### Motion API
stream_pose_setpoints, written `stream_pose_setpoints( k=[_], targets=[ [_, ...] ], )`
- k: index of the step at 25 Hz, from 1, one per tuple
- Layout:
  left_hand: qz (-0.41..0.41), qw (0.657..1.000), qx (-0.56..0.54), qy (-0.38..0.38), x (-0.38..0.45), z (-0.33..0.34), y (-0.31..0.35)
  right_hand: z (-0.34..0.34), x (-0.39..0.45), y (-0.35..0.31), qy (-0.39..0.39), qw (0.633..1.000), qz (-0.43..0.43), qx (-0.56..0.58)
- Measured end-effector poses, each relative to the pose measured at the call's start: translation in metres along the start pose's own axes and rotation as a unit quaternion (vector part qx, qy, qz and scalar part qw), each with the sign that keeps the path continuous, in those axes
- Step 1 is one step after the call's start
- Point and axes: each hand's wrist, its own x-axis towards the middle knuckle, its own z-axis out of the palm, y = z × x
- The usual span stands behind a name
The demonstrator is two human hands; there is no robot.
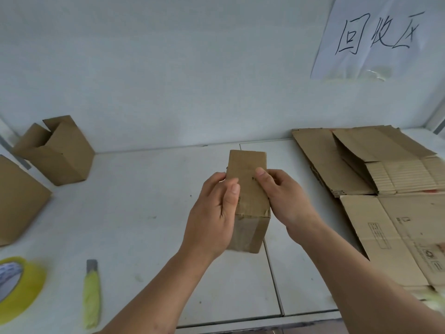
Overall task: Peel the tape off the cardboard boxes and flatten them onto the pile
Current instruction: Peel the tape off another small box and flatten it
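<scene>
A small closed cardboard box (248,165) is held up over the white table, in the middle of the view. Brown tape (252,208) runs across its top face and down its near side. My left hand (214,213) grips the box's left side, thumb lying on the top face. My right hand (284,198) holds the right side, thumb pressed on the top near the tape. A pile of flattened cardboard (375,169) lies at the right.
An open box (57,153) stands at the back left, and part of another box (16,201) is at the left edge. A yellow tape roll (21,288) and a yellow utility knife (91,292) lie at the front left. A paper sign (378,37) hangs on the wall.
</scene>
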Motion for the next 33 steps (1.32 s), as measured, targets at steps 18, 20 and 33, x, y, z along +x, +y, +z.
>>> stream_pose_setpoints(
  k=[18, 20, 33],
  targets=[
    [-0.019, 0.996, -0.090, -0.002, 0.003, -0.018, 0.007, -0.020, -0.012, -0.010, -0.174, 0.927, -0.227, -0.241],
    [0.007, 0.993, -0.112, -0.031, 0.004, -0.020, 0.010, -0.024, -0.013, -0.010, -0.160, 0.946, -0.201, -0.197],
    [-0.036, 0.995, 0.025, -0.089, 0.003, -0.009, 0.020, -0.020, -0.014, -0.029, -0.005, 0.999, -0.039, 0.010]
  ],
)
